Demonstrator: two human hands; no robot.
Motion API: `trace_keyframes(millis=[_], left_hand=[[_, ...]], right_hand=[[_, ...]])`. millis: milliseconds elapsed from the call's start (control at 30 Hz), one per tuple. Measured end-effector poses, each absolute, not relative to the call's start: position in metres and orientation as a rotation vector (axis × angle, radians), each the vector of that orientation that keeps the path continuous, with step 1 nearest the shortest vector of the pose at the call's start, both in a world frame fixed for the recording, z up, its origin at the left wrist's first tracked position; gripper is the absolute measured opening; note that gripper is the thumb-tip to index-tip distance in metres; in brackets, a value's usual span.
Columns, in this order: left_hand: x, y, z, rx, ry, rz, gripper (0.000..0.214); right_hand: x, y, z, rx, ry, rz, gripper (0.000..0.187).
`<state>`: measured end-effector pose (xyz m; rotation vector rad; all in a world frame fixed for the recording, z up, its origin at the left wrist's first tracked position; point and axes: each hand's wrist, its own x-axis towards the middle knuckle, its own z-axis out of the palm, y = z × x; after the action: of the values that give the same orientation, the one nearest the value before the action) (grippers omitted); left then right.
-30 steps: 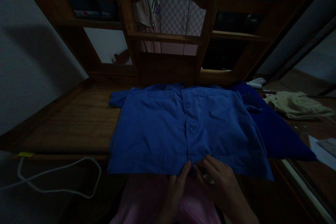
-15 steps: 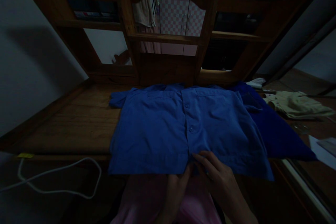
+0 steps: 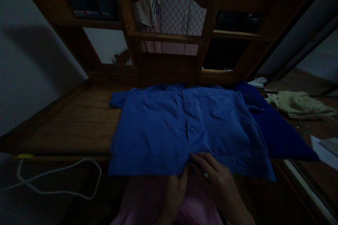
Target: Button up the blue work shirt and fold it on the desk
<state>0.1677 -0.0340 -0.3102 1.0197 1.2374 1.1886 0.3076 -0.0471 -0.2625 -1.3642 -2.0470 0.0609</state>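
A blue shirt [image 3: 153, 130] lies front side up on the wooden desk, its hem hanging over the near edge. Two buttons on its front placket are fastened, one of them the lower button [image 3: 192, 130]. At the bottom of the placket my left hand [image 3: 178, 186] pinches the hem from below. My right hand [image 3: 215, 174] is closed on the placket edge beside it, fingers bent over the cloth. The fingertips of both hands nearly meet, and whatever small part lies between them is hidden.
A darker blue cloth [image 3: 280, 133] lies under the shirt's right side. Farther right are a pale cloth [image 3: 298, 103] and papers [image 3: 326, 149]. A white cable [image 3: 66, 192] loops at the lower left. Behind the desk top [image 3: 66, 123] rises a wooden shelf frame [image 3: 169, 38].
Both hands have shifted very slightly at the hem, the right fingers a little to the left. The shirt lies as before.
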Motion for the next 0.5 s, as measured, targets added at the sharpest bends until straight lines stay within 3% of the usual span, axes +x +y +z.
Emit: trace_keyframes(millis=[300, 500], left_hand=[[0.164, -0.030, -0.314, 1.101, 1.183, 1.115, 0.031], [0.160, -0.030, -0.323, 1.091, 1.262, 1.209, 0.027]], right_hand=[[0.311, -0.044, -0.271, -1.447, -2.064, 0.176, 0.037], [0.311, -0.039, -0.267, -1.405, -2.004, 0.427, 0.039]])
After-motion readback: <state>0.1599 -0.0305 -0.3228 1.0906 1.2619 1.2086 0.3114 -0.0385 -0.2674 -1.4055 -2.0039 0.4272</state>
